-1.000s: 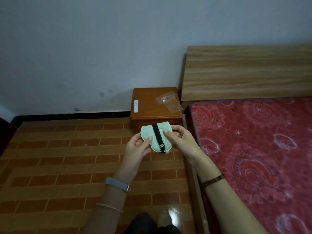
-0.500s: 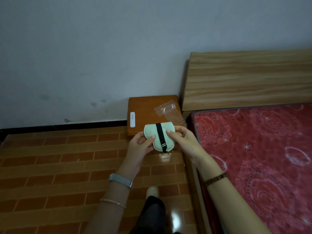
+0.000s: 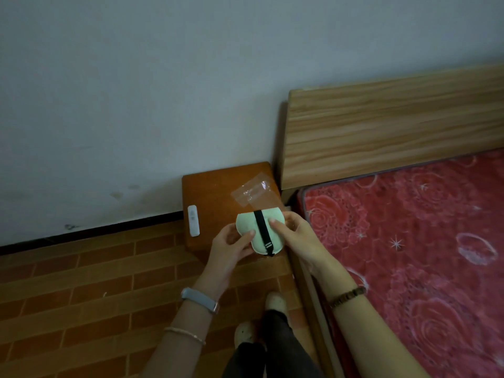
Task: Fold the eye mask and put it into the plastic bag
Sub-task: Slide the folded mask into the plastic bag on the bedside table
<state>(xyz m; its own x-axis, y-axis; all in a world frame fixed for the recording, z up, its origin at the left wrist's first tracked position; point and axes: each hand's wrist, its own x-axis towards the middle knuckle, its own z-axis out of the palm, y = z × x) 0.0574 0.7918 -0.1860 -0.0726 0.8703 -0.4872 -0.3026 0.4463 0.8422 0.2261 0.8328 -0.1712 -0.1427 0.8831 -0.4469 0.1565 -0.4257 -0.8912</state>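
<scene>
The pale green eye mask (image 3: 246, 225) is folded in half, with its black strap and buckle running down the front. I hold it in both hands above the front edge of the nightstand. My left hand (image 3: 231, 248) pinches its left lower side with the thumb on top. My right hand (image 3: 296, 236) grips its right side, thumb on the front. The clear plastic bag (image 3: 255, 193) lies flat on the nightstand just beyond the mask, its near end hidden behind the mask.
The brown wooden nightstand (image 3: 215, 186) stands against the wall, with a small white remote (image 3: 193, 221) on its left side. A bed with a red flowered mattress (image 3: 409, 241) and wooden headboard (image 3: 381, 126) is on the right. My feet stand on the brick-patterned floor (image 3: 81, 282).
I have stepped closer to the nightstand, so it and the bag sit nearer the mask. Both hands keep the same grip on the folded mask.
</scene>
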